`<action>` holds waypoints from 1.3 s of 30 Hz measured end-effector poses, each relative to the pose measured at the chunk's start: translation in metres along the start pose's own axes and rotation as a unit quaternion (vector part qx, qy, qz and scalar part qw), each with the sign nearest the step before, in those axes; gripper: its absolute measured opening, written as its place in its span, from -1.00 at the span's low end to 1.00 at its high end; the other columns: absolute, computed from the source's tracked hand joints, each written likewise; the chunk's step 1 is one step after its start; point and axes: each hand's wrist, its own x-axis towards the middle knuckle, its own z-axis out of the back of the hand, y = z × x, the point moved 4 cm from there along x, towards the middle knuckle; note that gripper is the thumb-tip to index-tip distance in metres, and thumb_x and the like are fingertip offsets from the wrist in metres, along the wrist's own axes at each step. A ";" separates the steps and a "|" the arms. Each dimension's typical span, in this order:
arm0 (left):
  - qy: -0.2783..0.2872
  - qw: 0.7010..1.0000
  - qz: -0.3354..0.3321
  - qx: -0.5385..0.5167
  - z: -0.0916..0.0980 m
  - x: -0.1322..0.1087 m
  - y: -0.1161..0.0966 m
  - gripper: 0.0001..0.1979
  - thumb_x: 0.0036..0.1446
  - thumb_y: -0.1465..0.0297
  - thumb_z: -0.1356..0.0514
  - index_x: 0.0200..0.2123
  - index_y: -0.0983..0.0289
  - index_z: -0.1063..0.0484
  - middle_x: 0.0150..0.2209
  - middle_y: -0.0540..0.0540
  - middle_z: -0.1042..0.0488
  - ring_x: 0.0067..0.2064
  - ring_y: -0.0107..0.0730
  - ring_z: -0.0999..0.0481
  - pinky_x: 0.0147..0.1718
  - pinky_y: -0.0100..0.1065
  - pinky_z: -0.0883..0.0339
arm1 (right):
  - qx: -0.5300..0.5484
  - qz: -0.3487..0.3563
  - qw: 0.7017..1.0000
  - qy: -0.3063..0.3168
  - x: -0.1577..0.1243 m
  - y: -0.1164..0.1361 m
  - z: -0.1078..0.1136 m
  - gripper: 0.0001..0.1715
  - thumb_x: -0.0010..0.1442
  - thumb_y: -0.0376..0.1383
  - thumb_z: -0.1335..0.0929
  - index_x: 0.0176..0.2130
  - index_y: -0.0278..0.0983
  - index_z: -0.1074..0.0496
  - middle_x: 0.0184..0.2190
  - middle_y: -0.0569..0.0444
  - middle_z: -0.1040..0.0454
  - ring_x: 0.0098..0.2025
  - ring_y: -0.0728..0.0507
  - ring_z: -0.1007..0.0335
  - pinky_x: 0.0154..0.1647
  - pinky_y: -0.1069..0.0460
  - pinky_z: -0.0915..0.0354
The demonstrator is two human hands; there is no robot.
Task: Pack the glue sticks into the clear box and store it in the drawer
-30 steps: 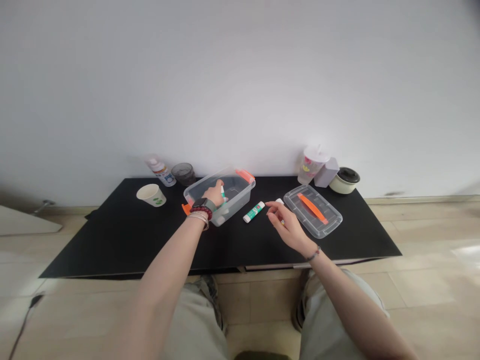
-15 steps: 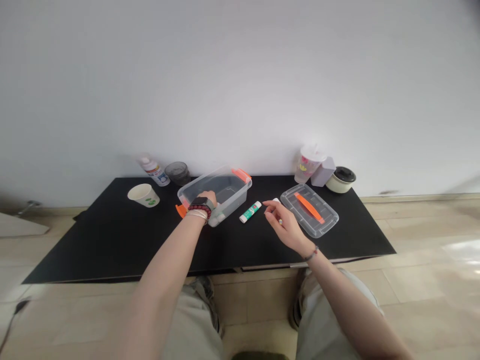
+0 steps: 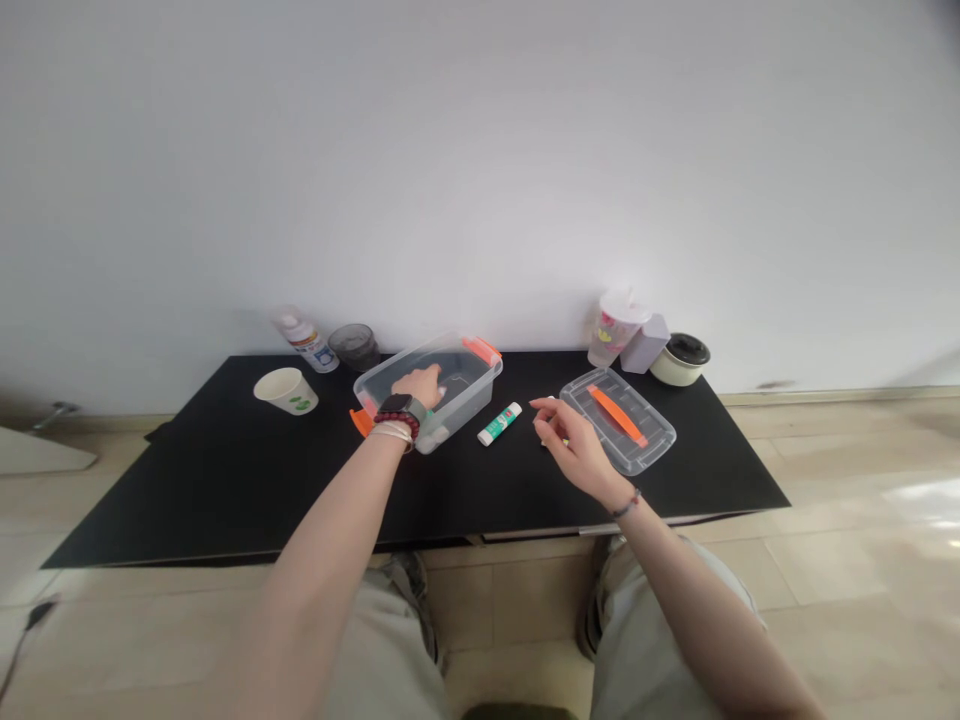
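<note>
My left hand [image 3: 418,385] reaches into a clear plastic box [image 3: 469,402] with orange latches. Its fingers are bent around what looks like a green and white glue stick [image 3: 430,411], mostly hidden by the hand. Whitish items [image 3: 433,438] show blurred through the near wall of the box. A second glue stick [image 3: 499,424] lies on the black table, between the box and my right hand [image 3: 568,440]. That hand hovers with curved fingers, thumb and index apart, nothing visibly gripped. Partly hidden behind it is a small white-ended object [image 3: 551,399]. The clear lid [image 3: 645,455] with an orange handle lies just right.
On the left stand a paper cup [image 3: 286,390], a spray can [image 3: 307,340] and a dark glass [image 3: 355,346]. A lidded tumbler [image 3: 611,335], a pale box [image 3: 645,343] and a cream bowl with a black lid [image 3: 679,362] stand at the back right. The wall rises behind the table [image 3: 315,480].
My left hand has risen a little inside the box and its fingers now show. My right hand has shifted slightly right, its fingers more curled.
</note>
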 end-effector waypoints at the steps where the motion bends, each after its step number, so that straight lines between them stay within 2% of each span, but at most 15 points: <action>1: -0.045 0.999 -0.008 -0.023 0.006 -0.006 -0.007 -0.54 0.25 0.26 -0.08 0.20 0.20 -0.29 0.04 0.28 -0.50 0.03 0.00 -0.51 -0.10 -0.18 -0.36 | -0.003 -0.004 1.000 -0.013 0.001 -0.002 0.003 -0.65 0.33 -0.15 -0.23 0.02 -0.23 -0.37 -0.30 0.05 -0.42 -0.44 -0.02 -0.26 -0.42 0.06 -0.26; 4: -0.219 0.966 -0.075 -0.118 0.018 -0.039 -0.034 -0.64 0.32 0.30 0.02 0.12 0.23 -0.32 -0.07 0.20 -0.51 -0.03 -0.14 -0.50 -0.07 -0.24 -0.34 | -0.008 -0.023 0.998 -0.065 0.004 -0.011 0.016 -0.64 0.33 -0.11 -0.24 -0.01 -0.25 -0.40 -0.31 0.05 -0.42 -0.43 -0.02 -0.28 -0.40 0.05 -0.27; 6: -0.256 0.944 -0.151 -0.141 0.009 -0.064 -0.056 -0.69 0.32 0.35 0.02 0.04 0.24 -0.37 -0.09 0.17 -0.50 -0.04 -0.20 -0.48 -0.03 -0.27 -0.31 | -0.004 -0.038 0.995 -0.093 0.005 -0.017 0.024 -0.63 0.32 -0.08 -0.25 -0.04 -0.25 -0.41 -0.34 0.06 -0.42 -0.43 -0.03 -0.30 -0.39 0.04 -0.28; 8: -0.228 0.940 -0.223 -0.117 -0.013 -0.082 -0.077 -0.74 0.30 0.36 -0.01 -0.03 0.24 -0.41 -0.08 0.16 -0.48 -0.02 -0.20 -0.45 -0.02 -0.26 -0.30 | 0.003 -0.048 0.993 -0.112 0.005 -0.022 0.029 -0.63 0.32 -0.07 -0.25 -0.05 -0.25 -0.41 -0.36 0.08 -0.43 -0.44 -0.03 -0.30 -0.39 0.04 -0.29; 10: -0.193 0.945 -0.255 -0.075 -0.038 -0.090 -0.090 -0.73 0.28 0.40 -0.04 0.00 0.23 -0.41 -0.05 0.18 -0.45 -0.01 -0.18 -0.42 -0.05 -0.24 -0.30 | 0.004 -0.052 0.991 -0.122 0.006 -0.024 0.031 -0.63 0.31 -0.06 -0.24 -0.07 -0.25 -0.41 -0.36 0.07 -0.44 -0.45 -0.03 -0.30 -0.40 0.04 -0.30; 13: -0.165 0.952 -0.254 -0.036 -0.067 -0.086 -0.094 -0.66 0.26 0.45 -0.05 0.09 0.23 -0.36 0.06 0.21 -0.40 0.07 -0.13 -0.37 -0.04 -0.19 -0.29 | -0.008 -0.053 0.991 -0.120 0.005 -0.023 0.033 -0.62 0.31 -0.05 -0.24 -0.09 -0.25 -0.42 -0.39 0.08 -0.44 -0.46 -0.03 -0.30 -0.41 0.03 -0.29; 17: -0.145 0.967 -0.211 -0.020 -0.088 -0.071 -0.089 -0.54 0.25 0.40 -0.09 0.21 0.31 -0.23 0.14 0.31 -0.35 0.15 -0.05 -0.30 0.01 -0.14 -0.26 | -0.035 -0.049 0.993 -0.106 0.005 -0.021 0.033 -0.62 0.31 -0.05 -0.24 -0.11 -0.27 -0.44 -0.42 0.07 -0.45 -0.45 -0.05 -0.32 -0.41 0.04 -0.28; 21: -0.117 0.976 -0.182 -0.007 -0.097 -0.062 -0.087 -0.60 0.25 0.38 -0.10 0.14 0.33 -0.28 0.03 0.30 -0.40 0.09 -0.06 -0.34 -0.03 -0.16 -0.28 | -0.052 -0.042 0.993 -0.099 0.007 -0.022 0.033 -0.63 0.31 -0.07 -0.24 -0.13 -0.27 -0.45 -0.38 0.04 -0.48 -0.42 -0.06 -0.34 -0.39 0.04 -0.27; 25: -0.117 0.978 -0.170 -0.013 -0.089 -0.063 -0.085 -0.73 0.25 0.43 -0.08 0.01 0.31 -0.34 -0.04 0.28 -0.42 0.04 -0.07 -0.37 -0.03 -0.16 -0.27 | -0.110 -0.043 0.989 -0.087 0.015 -0.034 0.034 -0.67 0.33 -0.12 -0.23 -0.12 -0.26 -0.44 -0.36 0.05 -0.49 -0.43 -0.07 -0.33 -0.37 0.03 -0.26; 27: -0.111 0.980 -0.155 -0.055 -0.080 -0.067 -0.082 -0.73 0.27 0.41 -0.06 0.02 0.32 -0.32 -0.02 0.30 -0.42 0.06 -0.05 -0.38 0.00 -0.12 -0.25 | -0.176 -0.040 0.981 -0.078 0.022 -0.045 0.035 -0.69 0.33 -0.16 -0.23 -0.10 -0.26 -0.44 -0.34 0.03 -0.49 -0.39 -0.10 -0.35 -0.30 0.00 -0.28; 29: -0.065 0.975 -0.145 -0.157 -0.071 -0.074 -0.078 -0.72 0.28 0.40 -0.05 0.04 0.32 -0.28 -0.01 0.29 -0.43 0.05 -0.09 -0.41 0.02 -0.11 -0.25 | -0.252 -0.030 0.965 -0.066 0.029 -0.058 0.034 -0.69 0.33 -0.20 -0.22 -0.07 -0.26 -0.44 -0.28 -0.03 -0.49 -0.26 -0.17 -0.39 -0.16 -0.05 -0.29; 31: 0.011 0.941 -0.141 -0.308 -0.066 -0.086 -0.075 -0.73 0.29 0.37 -0.06 0.03 0.30 -0.27 -0.02 0.25 -0.46 0.01 -0.17 -0.46 0.02 -0.15 -0.27 | -0.321 -0.025 0.946 -0.045 0.035 -0.075 0.029 -0.67 0.32 -0.26 -0.22 -0.01 -0.27 -0.45 -0.20 -0.09 -0.49 -0.10 -0.24 -0.37 -0.03 -0.10 -0.26; 34: 0.135 0.829 -0.137 -0.524 -0.062 -0.111 -0.075 -0.74 0.28 0.27 -0.11 -0.03 0.26 -0.28 -0.08 0.19 -0.49 -0.08 -0.29 -0.51 -0.05 -0.22 -0.33 | -0.392 -0.037 0.919 0.010 0.040 -0.100 0.015 -0.58 0.33 -0.33 -0.21 0.11 -0.29 -0.41 -0.10 -0.15 -0.47 0.01 -0.28 -0.30 0.02 -0.10 -0.23; 37: 0.229 0.725 -0.116 -0.639 -0.061 -0.132 -0.078 -0.69 0.19 0.17 -0.22 -0.14 0.25 -0.31 -0.15 0.14 -0.49 -0.20 -0.40 -0.51 -0.20 -0.33 -0.36 | -0.413 -0.060 0.907 0.057 0.040 -0.119 -0.001 -0.52 0.35 -0.34 -0.19 0.21 -0.25 -0.35 0.01 -0.16 -0.42 0.06 -0.26 -0.26 -0.03 -0.05 -0.25; 39: 0.252 0.690 -0.104 -0.670 -0.061 -0.139 -0.080 -0.66 0.14 0.11 -0.25 -0.22 0.25 -0.32 -0.22 0.09 -0.47 -0.28 -0.46 -0.49 -0.29 -0.39 -0.34 | -0.416 -0.080 0.902 0.076 0.042 -0.128 -0.010 -0.52 0.37 -0.32 -0.18 0.22 -0.22 -0.35 0.04 -0.15 -0.40 0.07 -0.25 -0.25 -0.06 -0.03 -0.27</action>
